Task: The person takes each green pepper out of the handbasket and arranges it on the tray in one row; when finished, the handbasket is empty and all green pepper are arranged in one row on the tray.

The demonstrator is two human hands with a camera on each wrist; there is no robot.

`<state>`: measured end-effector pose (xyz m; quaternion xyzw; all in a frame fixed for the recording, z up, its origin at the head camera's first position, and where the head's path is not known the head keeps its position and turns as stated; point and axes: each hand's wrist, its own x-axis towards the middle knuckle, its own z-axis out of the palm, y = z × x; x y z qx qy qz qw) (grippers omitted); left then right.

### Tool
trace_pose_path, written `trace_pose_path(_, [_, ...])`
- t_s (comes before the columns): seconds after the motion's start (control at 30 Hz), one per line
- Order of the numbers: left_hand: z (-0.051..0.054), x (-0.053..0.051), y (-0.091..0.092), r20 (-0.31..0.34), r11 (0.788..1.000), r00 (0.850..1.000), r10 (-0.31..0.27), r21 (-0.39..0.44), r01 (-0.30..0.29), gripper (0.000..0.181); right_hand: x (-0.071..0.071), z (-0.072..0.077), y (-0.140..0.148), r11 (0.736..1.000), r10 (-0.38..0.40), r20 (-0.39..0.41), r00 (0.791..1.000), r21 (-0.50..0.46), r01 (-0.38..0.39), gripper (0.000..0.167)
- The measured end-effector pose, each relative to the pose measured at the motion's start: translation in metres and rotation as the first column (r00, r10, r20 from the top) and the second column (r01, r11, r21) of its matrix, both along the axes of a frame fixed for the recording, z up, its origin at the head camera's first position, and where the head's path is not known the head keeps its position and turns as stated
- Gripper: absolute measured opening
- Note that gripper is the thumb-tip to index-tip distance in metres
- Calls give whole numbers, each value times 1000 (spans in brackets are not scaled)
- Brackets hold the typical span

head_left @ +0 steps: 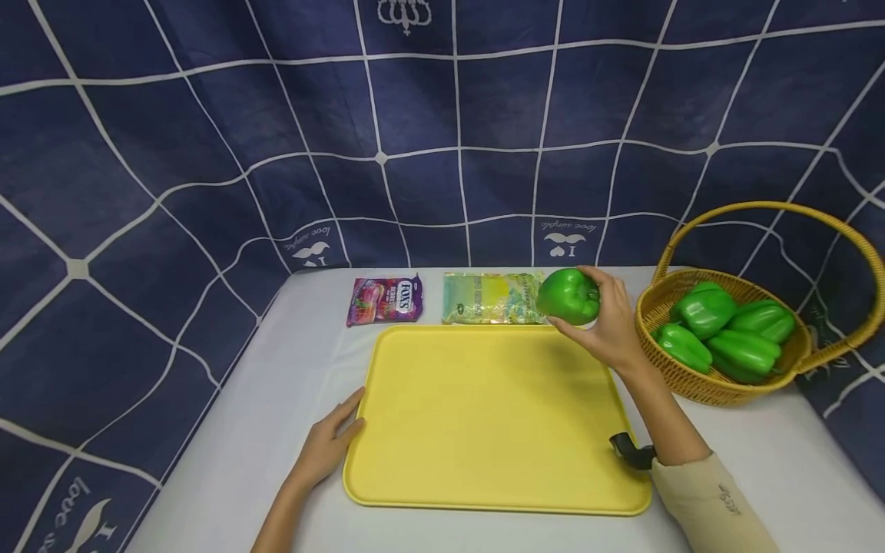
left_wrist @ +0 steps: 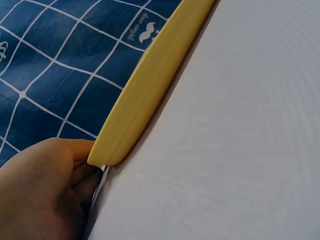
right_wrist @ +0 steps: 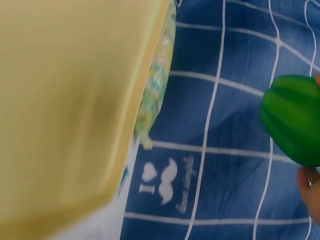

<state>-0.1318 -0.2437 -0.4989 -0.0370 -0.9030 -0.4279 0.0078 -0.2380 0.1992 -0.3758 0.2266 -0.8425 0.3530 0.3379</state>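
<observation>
My right hand (head_left: 608, 326) grips a green bell pepper (head_left: 568, 296), thumb below and fingers at its far side. It is held up over the far right part of a yellow tray (head_left: 484, 422). In the right wrist view the pepper (right_wrist: 295, 120) shows at the right edge, with only some fingertips (right_wrist: 312, 192) visible. My left hand (head_left: 328, 442) lies beside the tray's left edge, its fingertips touching the rim. The left wrist view shows this hand (left_wrist: 45, 185) against the tray's side (left_wrist: 135, 100); some fingers are partly hidden there.
At the right stands a wicker basket (head_left: 722, 392) with a tall handle, holding several green bell peppers (head_left: 747, 353). Behind the tray lie a purple candy bag (head_left: 385, 300) and a yellow-green packet (head_left: 491, 298). A navy checked cloth (head_left: 442, 115) hangs around the white table (head_left: 276, 369).
</observation>
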Motion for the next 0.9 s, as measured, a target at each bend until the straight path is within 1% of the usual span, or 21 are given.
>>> trace_pose_path(0.13, [-2, 1, -1, -12, 1000, 1000, 4, 5, -4, 51, -6, 0, -23, 997, 75, -7, 997, 22, -75, 90])
trace_pose_path(0.2, [-3, 1, -2, -26, 1000, 1000, 2, 4, -2, 51, -10, -2, -36, 992, 123, -1, 992, 26, -123, 89])
trace_pose_path(0.33, [-4, 2, -4, -69, 1000, 998, -12, -11, 12, 51, -19, -8, -68, 977, 209, 54, 976, 32, -211, 86])
trace_pose_path(0.43, [-5, 2, -5, -106, 999, 994, -21, -31, 18, 51, -25, -14, -96, 966, 245, 125, 962, 50, -252, 84])
trace_pose_path(0.53, [-7, 2, -5, -133, 999, 991, -22, -39, 17, 51, -31, -24, -127, 956, 268, 212, 940, 63, -286, 81])
trace_pose_path(0.63, [-8, 2, -5, -147, 999, 989, -30, -35, 26, 50, -35, -38, -156, 948, 280, 298, 912, 65, -312, 80])
trace_pose_path(0.7, [-8, 2, -5, -152, 999, 988, -37, -31, 33, 50, -39, -49, -172, 943, 282, 342, 896, 72, -325, 81])
trace_pose_path(0.8, [-9, 2, -4, -158, 999, 986, -51, -26, 48, 50, -42, -65, -188, 937, 281, 403, 871, 79, -339, 81])
trace_pose_path(0.9, [-10, 1, -2, -163, 997, 984, -71, -31, 67, 50, -42, -75, -195, 935, 281, 449, 848, 70, -347, 82])
